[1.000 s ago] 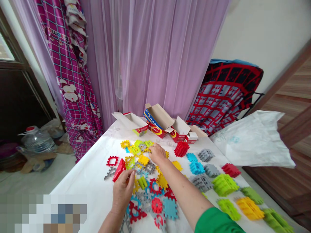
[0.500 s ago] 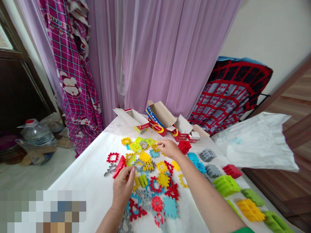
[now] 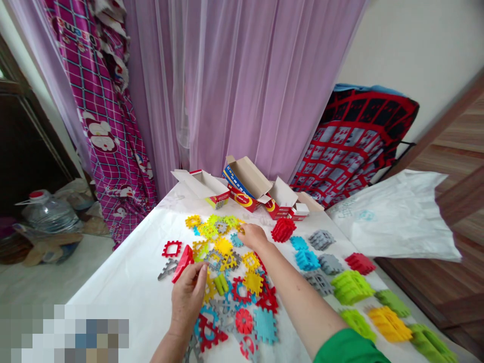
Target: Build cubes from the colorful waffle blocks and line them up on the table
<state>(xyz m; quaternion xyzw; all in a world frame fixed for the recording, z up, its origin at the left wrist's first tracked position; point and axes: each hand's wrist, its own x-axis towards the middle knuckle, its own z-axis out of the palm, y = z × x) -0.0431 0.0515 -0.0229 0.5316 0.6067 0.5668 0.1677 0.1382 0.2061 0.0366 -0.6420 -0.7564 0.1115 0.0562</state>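
Note:
My left hand (image 3: 189,290) is closed on a red triangular building piece (image 3: 183,264), which sticks up past the fingers over the left side of the pile. My right hand (image 3: 252,237) reaches to the far part of the pile, its fingers curled at a teal notched piece (image 3: 236,240) and some yellow ones. What its fingertips grip, if anything, is hidden. Between and below the hands lie mixed interlocking pieces, among them a yellow square (image 3: 253,283), a red wheel-like disc (image 3: 244,320) and a light blue square (image 3: 265,325).
Sorted stacks stand on the right: red (image 3: 283,230), blue (image 3: 307,260), grey (image 3: 321,240), lime (image 3: 352,287) and yellow (image 3: 389,322). Open cardboard boxes (image 3: 247,176) line the table's far edge. A white plastic bag (image 3: 401,222) lies at the right edge.
My right hand has drawn slightly left and down into the far pieces, its fingers more curled. My left hand keeps the red piece. The camera view has shifted a little.

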